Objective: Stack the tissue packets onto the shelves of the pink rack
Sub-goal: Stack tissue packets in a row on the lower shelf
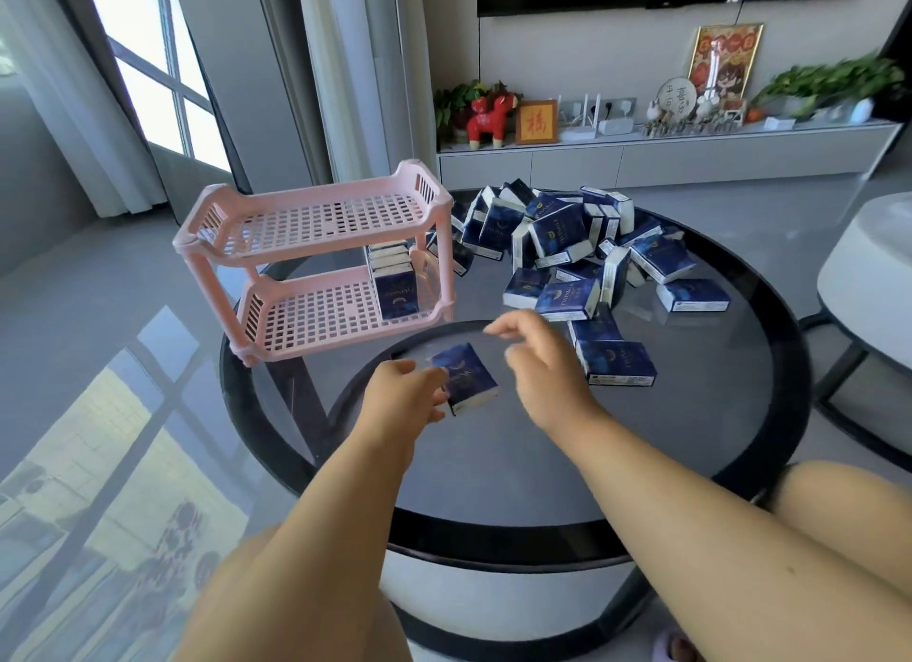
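A: What has the left hand (412, 390) got, there at the middle of the frame?

B: One dark blue tissue packet with white edges (469, 380), pinched at its left end by the fingertips. It sits tilted just over the round dark glass table with a black rim (770, 469).

A: And the right hand (540, 365)?

B: It hovers just to the right of that same packet, fingers loosely curled and released, gripping nothing. It is slightly blurred.

A: Where is the rack?

B: The pink two-shelf plastic rack with slotted trays (316, 261) stands on the table's left edge, in the upper left of the middle area. Its top shelf carries nothing. At the right end of the lower shelf stands a row of upright blue packets (395, 286), one behind another.

A: The rest of the packets?

B: A loose heap of blue tissue packets (567, 237) lies at the far right side of the table, upper centre of the frame, some flat, some on edge. One flat packet (617, 363) lies just right of the right hand.

A: Beyond the table?

B: A long grey low cabinet (666, 160) runs along the wall at the upper right, with a red toy horse (491, 118) and green potted plants (829, 84) on it.
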The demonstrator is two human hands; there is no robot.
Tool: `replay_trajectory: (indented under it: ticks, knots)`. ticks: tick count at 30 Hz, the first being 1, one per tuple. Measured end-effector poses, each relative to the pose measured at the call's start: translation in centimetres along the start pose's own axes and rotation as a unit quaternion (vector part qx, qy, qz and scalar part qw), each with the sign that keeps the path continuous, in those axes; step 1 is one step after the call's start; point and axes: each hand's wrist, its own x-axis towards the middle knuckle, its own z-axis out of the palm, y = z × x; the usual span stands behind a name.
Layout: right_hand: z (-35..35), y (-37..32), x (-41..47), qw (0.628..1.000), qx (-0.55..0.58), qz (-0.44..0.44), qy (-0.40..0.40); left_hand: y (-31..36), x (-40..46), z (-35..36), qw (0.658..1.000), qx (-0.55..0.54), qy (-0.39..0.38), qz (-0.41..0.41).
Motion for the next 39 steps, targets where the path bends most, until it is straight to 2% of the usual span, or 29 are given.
replay_trajectory:
  ticks: [2, 4, 6, 8, 11, 13, 17, 22, 25, 28, 30, 33, 36, 37, 39]
  knots:
    - [-1.0, 0.7, -0.4, 0.994, -0.035, -0.01, 0.107, -0.2, -0.2, 0.1, 1.0, 0.007, -0.007, 0.002]
    - [-1.6, 1.6, -0.6, 0.978, -0.144, 0.012, 0.148, -0.4, -0.3, 0.4, 0.999, 0.032, -0.008, 0.024]
    - [-1.8, 2.5, -0.9, 0.956, -0.256, 0.047, 0.139, -0.6, -0.1, 0.8, 0.994, 0.095, -0.001, 0.055]
    - [-1.4, 3.0, -1.3, 0.943, -0.313, 0.049, 0.105, -0.8, 0.2, 1.2, 0.977, 0.191, 0.008, 0.096]
    - [-0.9, 2.8, -1.6, 0.962, -0.267, 0.015, 0.064, -0.4, 0.9, 1.5, 0.938, 0.317, 0.003, 0.141]
    - [-0.7, 2.7, -1.6, 0.973, -0.221, 0.007, 0.066, 0.1, 1.4, 1.6, 0.928, 0.344, -0.024, 0.141]
    - [-0.8, 2.7, -1.6, 0.96, -0.261, 0.057, 0.087, 0.0, 1.6, 1.0, 0.945, 0.287, -0.063, 0.14]
    - [-0.2, 3.1, -1.5, 0.92, -0.384, 0.049, 0.064, -0.8, 1.1, 0.0, 0.985, 0.099, -0.044, 0.136]
    - [-0.1, 3.1, -1.6, 0.925, -0.374, 0.032, 0.056, -0.9, 1.4, -0.6, 0.993, 0.043, -0.02, 0.112]
    - [-0.5, 3.0, -1.7, 0.952, -0.301, 0.019, 0.056, -0.9, 1.1, -0.6, 0.993, 0.044, -0.022, 0.104]
    - [-0.7, 3.2, -1.7, 0.97, -0.234, 0.006, 0.063, -0.8, 0.7, -0.3, 0.988, 0.109, -0.017, 0.112]
    - [-0.8, 3.2, -1.9, 0.979, -0.17, -0.025, 0.108, -0.5, -0.1, 0.1, 0.954, 0.262, 0.004, 0.146]
    - [-0.9, 3.0, -1.9, 0.97, -0.159, -0.09, 0.158, -0.3, -0.5, 0.3, 0.944, 0.286, 0.013, 0.162]
    - [-0.8, 2.8, -1.9, 0.97, -0.163, -0.11, 0.146, -0.3, -0.4, 0.3, 0.945, 0.286, 0.009, 0.157]
    - [-0.4, 2.5, -2.1, 0.973, -0.17, -0.142, 0.069, -0.6, -0.3, 0.3, 0.962, 0.239, -0.001, 0.131]
